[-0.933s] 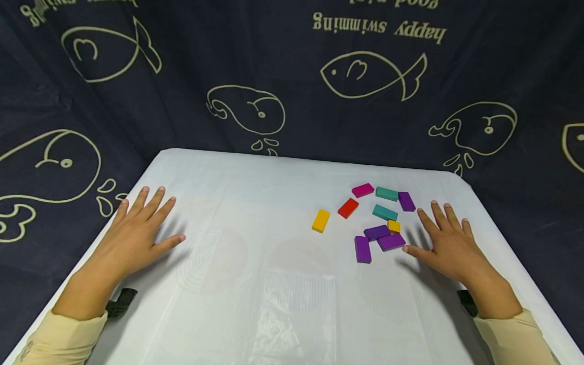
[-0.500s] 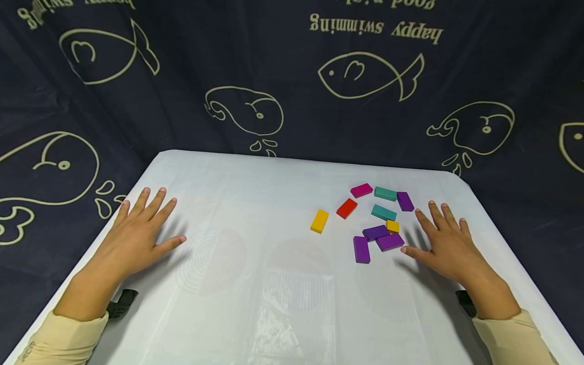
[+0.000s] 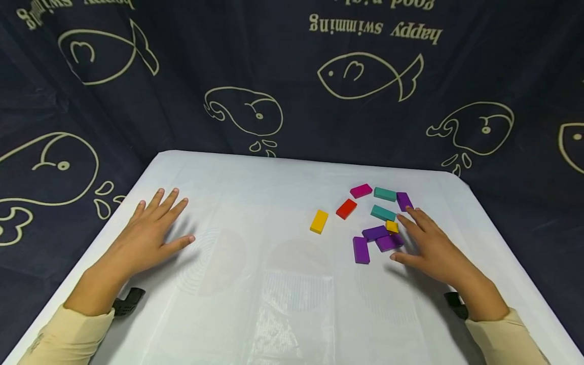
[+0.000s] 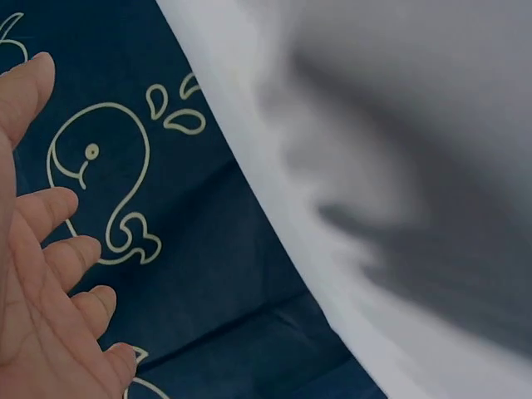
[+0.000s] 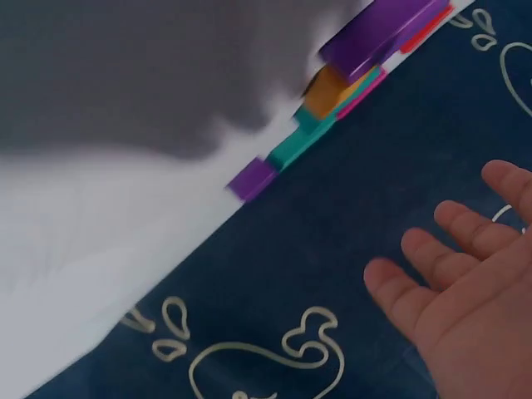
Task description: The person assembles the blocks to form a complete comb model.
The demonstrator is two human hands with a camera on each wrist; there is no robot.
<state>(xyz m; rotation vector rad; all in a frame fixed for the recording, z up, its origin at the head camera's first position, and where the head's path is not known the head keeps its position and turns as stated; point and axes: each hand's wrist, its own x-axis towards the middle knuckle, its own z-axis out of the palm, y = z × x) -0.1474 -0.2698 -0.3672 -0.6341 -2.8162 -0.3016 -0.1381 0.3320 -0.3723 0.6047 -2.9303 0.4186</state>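
My left hand (image 3: 141,243) hovers over the left side of the white table with its fingers spread, holding nothing. To the right, my right hand (image 3: 435,251) hangs just beside a loose group of coloured blocks, its fingers spread and nothing between them. Nearest to it are a purple block (image 3: 387,243), a small-looking yellow block (image 3: 392,227) and another purple block (image 3: 403,201), partly hidden by the fingertips. Close by lie two teal blocks, one nearer (image 3: 382,213) and one farther (image 3: 385,194). In the right wrist view, a purple block (image 5: 386,33) shows above the fingers.
Farther left in the group are a yellow block (image 3: 319,222), a red block (image 3: 347,209) and a magenta block (image 3: 361,191). A dark purple block (image 3: 375,233) touches its neighbours. The white table (image 3: 219,314) meets a dark fish-print cloth (image 3: 296,126) behind.
My right hand has moved left, closer to the blocks, and its fingertips now overlap the far purple block in view. My left hand has shifted slightly to the right. The blocks stay put.
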